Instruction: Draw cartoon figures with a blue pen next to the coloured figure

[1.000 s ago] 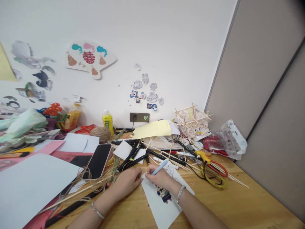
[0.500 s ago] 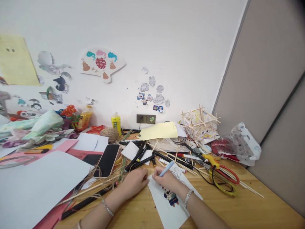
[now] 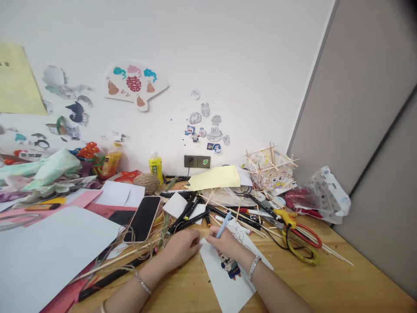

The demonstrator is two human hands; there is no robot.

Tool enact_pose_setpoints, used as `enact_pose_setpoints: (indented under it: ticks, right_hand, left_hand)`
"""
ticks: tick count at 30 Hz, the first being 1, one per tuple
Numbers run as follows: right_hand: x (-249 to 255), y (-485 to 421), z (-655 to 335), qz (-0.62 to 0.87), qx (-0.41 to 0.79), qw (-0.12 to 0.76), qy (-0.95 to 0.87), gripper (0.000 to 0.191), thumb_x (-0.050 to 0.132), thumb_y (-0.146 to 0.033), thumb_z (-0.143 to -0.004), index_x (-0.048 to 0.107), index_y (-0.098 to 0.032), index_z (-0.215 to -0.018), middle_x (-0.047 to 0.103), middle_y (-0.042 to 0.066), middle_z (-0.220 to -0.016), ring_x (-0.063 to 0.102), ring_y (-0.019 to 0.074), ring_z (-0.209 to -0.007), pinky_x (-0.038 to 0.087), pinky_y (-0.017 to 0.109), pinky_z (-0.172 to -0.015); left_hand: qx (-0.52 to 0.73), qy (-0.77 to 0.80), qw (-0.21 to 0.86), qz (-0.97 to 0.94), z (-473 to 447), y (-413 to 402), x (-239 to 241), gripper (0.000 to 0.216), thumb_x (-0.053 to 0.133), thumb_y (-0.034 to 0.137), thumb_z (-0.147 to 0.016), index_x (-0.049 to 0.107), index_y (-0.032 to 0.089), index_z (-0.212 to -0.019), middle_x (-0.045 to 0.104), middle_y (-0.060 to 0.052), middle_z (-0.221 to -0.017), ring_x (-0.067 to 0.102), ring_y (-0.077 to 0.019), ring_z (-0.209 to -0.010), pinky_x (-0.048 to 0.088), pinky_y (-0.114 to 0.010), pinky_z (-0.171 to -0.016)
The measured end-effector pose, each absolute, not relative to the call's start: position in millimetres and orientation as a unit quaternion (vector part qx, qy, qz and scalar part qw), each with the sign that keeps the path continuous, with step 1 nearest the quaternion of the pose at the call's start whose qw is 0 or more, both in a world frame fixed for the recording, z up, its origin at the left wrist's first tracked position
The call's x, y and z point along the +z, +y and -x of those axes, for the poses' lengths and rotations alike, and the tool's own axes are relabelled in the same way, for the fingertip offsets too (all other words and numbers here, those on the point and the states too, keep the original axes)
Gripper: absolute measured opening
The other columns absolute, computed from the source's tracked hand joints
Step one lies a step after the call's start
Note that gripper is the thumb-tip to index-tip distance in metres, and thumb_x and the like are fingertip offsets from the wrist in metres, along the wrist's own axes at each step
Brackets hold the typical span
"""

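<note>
My right hand (image 3: 224, 241) is closed around a light blue pen (image 3: 223, 224) over a sheet of white drawing paper (image 3: 224, 293). The pen's upper end points up and to the right; its tip is hidden by my fingers. On the paper, a coloured cartoon figure (image 3: 232, 268) in dark blue shows below the hand, and black line drawing (image 3: 237, 231) shows above it. My left hand (image 3: 184, 247) rests on the table just left of the paper, its fingers curled in and nothing visible in them.
Left lie a phone (image 3: 143, 218), tangled twine, a black marker (image 3: 110, 278) and a large white sheet (image 3: 55, 256). Several black markers (image 3: 185, 216) and thin wooden sticks lie beyond my hands. Yellow-handled scissors (image 3: 286, 218), a stick frame (image 3: 272, 169) and a plastic bag (image 3: 329, 195) are right.
The pen stands a little steeper in my right hand, which stays over the paper. My left hand keeps its place by the paper. The whole view has shifted slightly.
</note>
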State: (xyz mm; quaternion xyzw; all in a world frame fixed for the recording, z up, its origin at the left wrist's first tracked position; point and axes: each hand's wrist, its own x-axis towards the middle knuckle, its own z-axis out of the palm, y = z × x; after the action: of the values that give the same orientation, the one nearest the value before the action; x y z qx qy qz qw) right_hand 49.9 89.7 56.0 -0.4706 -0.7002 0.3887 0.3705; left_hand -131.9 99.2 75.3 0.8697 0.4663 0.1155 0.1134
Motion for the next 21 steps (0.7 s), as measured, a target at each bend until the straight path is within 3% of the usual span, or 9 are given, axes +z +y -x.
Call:
enact_pose_setpoints:
  ticks: [8,16,21]
  right_hand:
    - [70,98,-66,0.473,0.298,0.596,-0.577,0.035,0.052,-0.042,-0.079,0.033,-0.022,-0.058,0.029,-0.007,-0.055,0.028,0.01,-0.052,0.026,0.023,-0.049]
    - [79,107,-90,0.514,0.229,0.667,-0.489,0.029,0.055,-0.046,-0.077,0.046,-0.021,-0.066,0.048,-0.002,-0.064,0.045,0.0145,-0.062,0.038,0.025,-0.059]
    - [80,100,-88,0.484,0.279,0.659,-0.503,0.031,0.06,-0.041,-0.075,0.058,-0.019,-0.097,0.061,0.006,-0.1,0.056,0.0204,-0.092,0.044,0.029,-0.077]
  left_hand:
    - [0.11,0.482,0.141,-0.858,130,99,81,0.008,0.051,0.024,-0.075,0.056,0.02,-0.071,0.063,-0.002,-0.076,0.057,-0.0171,-0.069,0.035,-0.024,-0.059]
    - [0.129,0.498,0.148,-0.845,130,98,79,0.01,0.053,0.03,-0.076,0.056,0.02,-0.077,0.063,-0.002,-0.08,0.057,-0.0177,-0.072,0.035,-0.025,-0.059]
    - [0.134,0.489,0.161,-0.847,131,99,76,0.011,0.057,0.026,-0.072,0.058,0.02,-0.081,0.063,-0.001,-0.082,0.057,-0.0175,-0.074,0.037,-0.024,-0.062]
